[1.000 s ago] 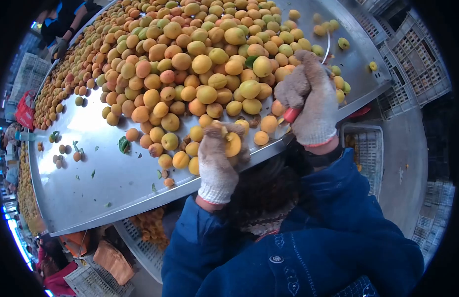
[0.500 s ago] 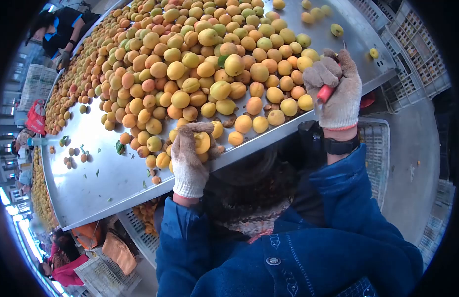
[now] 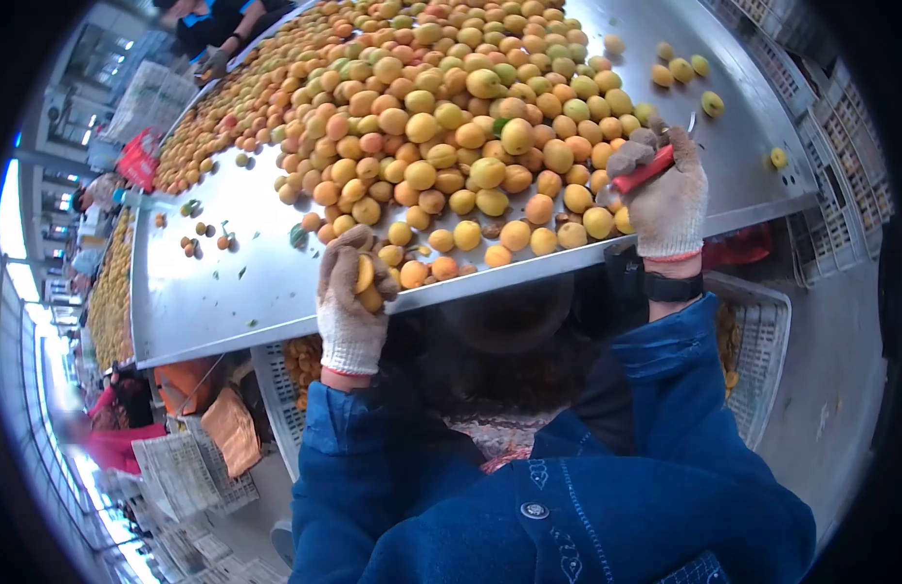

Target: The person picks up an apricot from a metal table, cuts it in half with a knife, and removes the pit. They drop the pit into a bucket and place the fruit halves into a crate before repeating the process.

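Both my hands wear knit work gloves. My left hand (image 3: 349,302) is closed around a cut apricot (image 3: 365,277) at the near edge of the steel table (image 3: 227,282). My right hand (image 3: 665,190) grips a red-handled knife (image 3: 644,170) above the table's near right edge, its small blade pointing up and away. A big heap of yellow-orange apricots (image 3: 451,117) covers the table beyond both hands, and the nearest fruit lie between them.
White plastic crates (image 3: 762,331) stand below the table on the right, another crate with apricots (image 3: 295,365) under its left edge. Stacked crates (image 3: 850,156) line the far right. Another person (image 3: 217,29) works at the table's far end. Loose leaves (image 3: 297,236) dot the steel.
My left hand has drawn back with the cut apricot toward the table's near edge. My right hand with the knife has swung out to the right, away from the fruit.
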`<state>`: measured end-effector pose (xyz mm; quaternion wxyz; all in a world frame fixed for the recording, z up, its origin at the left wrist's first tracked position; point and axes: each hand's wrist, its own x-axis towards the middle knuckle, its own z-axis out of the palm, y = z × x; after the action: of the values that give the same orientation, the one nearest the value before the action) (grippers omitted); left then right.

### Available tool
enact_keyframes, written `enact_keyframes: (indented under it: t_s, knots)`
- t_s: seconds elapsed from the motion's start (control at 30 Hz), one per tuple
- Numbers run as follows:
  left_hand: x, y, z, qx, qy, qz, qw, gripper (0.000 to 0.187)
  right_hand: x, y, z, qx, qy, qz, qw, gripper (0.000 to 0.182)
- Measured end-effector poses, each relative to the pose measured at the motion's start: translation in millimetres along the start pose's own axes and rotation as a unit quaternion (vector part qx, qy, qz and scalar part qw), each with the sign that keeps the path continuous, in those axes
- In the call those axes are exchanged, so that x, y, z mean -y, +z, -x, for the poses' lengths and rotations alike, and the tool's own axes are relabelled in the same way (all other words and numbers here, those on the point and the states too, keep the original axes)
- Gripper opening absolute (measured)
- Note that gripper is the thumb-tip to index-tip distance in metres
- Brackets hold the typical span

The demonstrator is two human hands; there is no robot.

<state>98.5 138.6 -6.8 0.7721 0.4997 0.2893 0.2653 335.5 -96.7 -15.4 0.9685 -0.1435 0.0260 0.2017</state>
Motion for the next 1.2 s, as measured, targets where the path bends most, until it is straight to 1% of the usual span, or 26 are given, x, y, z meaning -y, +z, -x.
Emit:
enact_keyframes:
  t_s: [0.07,0.1,0.13,0.2,0.23,0.27,0.33,0.37,0.4,0.43,0.47,0.5,0.53,0.6,0.63,0.67,0.73,0.77,0.8,0.87,0.93,1.0,1.03,1.07,1.13,1.2]
  knots:
    - [-13.6,-28.1,7.5,-0.037,0.028,-0.012,0.999,0.026,-2.3,-14.3,-7.8,0.076,0.096,-0.001,0.992,0.02]
    - [-20.9,-41.9,13.2,-0.071,0.035,-0.024,0.997,0.025,-7.6,-12.2,-7.7,0.055,0.105,0.019,0.993,0.019]
    - [-27.2,-56.1,18.9,-0.105,0.039,-0.035,0.993,0.024,-9.4,-13.1,-8.6,0.059,0.108,0.018,0.992,0.019]
    - [-39.6,-84.4,30.1,-0.163,0.05,-0.069,0.983,0.022,-10.2,-16.1,-11.0,0.112,0.131,-0.049,0.984,0.018]
    - [-40.2,-102.5,36.6,-0.169,0.107,-0.179,0.963,0.021,-7.7,-16.9,-13.5,0.124,0.099,-0.07,0.985,0.019]
    - [-43.2,-120.7,44.5,-0.176,0.122,-0.27,0.939,0.02,-5.8,-11.4,-9.1,0.123,0.102,-0.069,0.985,0.019]
    - [-32.8,-189.2,37.9,-0.268,0.086,-0.287,0.916,0.017,-3.8,6.9,1.4,0.01,0.023,-0.065,0.998,0.021]
    - [-35.9,-199.8,42.7,-0.278,0.09,-0.337,0.895,0.016,-5.8,4.8,1.7,0.012,0.047,-0.05,0.998,0.023]
    - [-38.3,-205.9,45.4,-0.287,0.094,-0.386,0.872,0.015,-10.5,-1.2,1.3,0.012,0.047,-0.05,0.998,0.023]
    - [-39.5,-212.2,43.2,-0.27,0.111,-0.379,0.878,0.015,-16.7,-9.7,1.1,0.08,0.12,-0.082,0.986,0.023]
    - [-46.7,-192.7,42.9,-0.257,0.114,-0.387,0.878,0.016,-21.8,-15.6,2.9,0.144,0.193,-0.113,0.964,0.023]
    - [-54.9,-165.3,40.7,-0.23,0.114,-0.426,0.867,0.017,-26.7,-10.4,7.4,0.109,0.173,-0.062,0.977,0.023]
    - [-60.3,-136.3,35.3,-0.203,0.116,-0.464,0.854,0.017,-27.2,-5.7,9.5,0.107,0.175,-0.061,0.977,0.023]
    - [-52.9,-85.6,22.0,-0.096,0.117,-0.393,0.907,0.018,-25.7,3.0,12.4,0.084,0.137,0.012,0.987,0.023]
    - [-46.1,-58.8,15.9,-0.052,0.12,-0.391,0.911,0.018,-23.8,6.0,13.0,0.04,0.107,0.039,0.993,0.021]
    - [-35.1,-33.9,9.6,-0.009,0.122,-0.388,0.914,0.018,-23.0,11.3,14.8,0.039,0.108,0.04,0.993,0.021]
    - [-6.5,5.9,-1.3,0.085,0.142,-0.417,0.894,0.017,-24.4,22.0,20.3,-0.048,0.035,0.199,0.978,0.016]
    - [2.3,23.3,-6.8,0.137,0.194,-0.5,0.833,0.018,-24.2,22.4,22.5,-0.048,0.011,0.246,0.968,0.014]
    - [8.7,38.9,-10.5,0.187,0.242,-0.576,0.758,0.019,-23.3,21.7,23.5,-0.05,0.012,0.246,0.968,0.014]
    - [21.6,61.7,-15.0,0.257,0.307,-0.619,0.676,0.025,-21.1,18.7,23.8,-0.045,0.014,0.309,0.95,0.015]
    - [35.4,66.9,-21.9,0.268,0.307,-0.623,0.667,0.025,-18.1,13.6,22.0,-0.045,0.016,0.31,0.949,0.015]
    - [37.5,69.3,-29.6,0.274,0.305,-0.678,0.61,0.025,-14.3,11.8,18.7,-0.059,0.027,0.309,0.949,0.017]
    - [33.4,67.4,-29.9,0.269,0.263,-0.709,0.597,0.026,-12.2,12.4,17.4,-0.06,0.025,0.309,0.949,0.017]
    - [37.7,55.8,-35.3,0.246,0.25,-0.732,0.585,0.026,-10.1,13.3,17.1,-0.064,0.021,0.311,0.948,0.018]
    - [36.3,43.4,-39.4,0.215,0.227,-0.699,0.643,0.025,-6.4,13.8,18.2,-0.066,0.017,0.313,0.947,0.019]
    - [30.4,43.7,-38.9,0.21,0.227,-0.701,0.643,0.024,-3.7,14.0,18.3,-0.057,0.018,0.318,0.946,0.02]
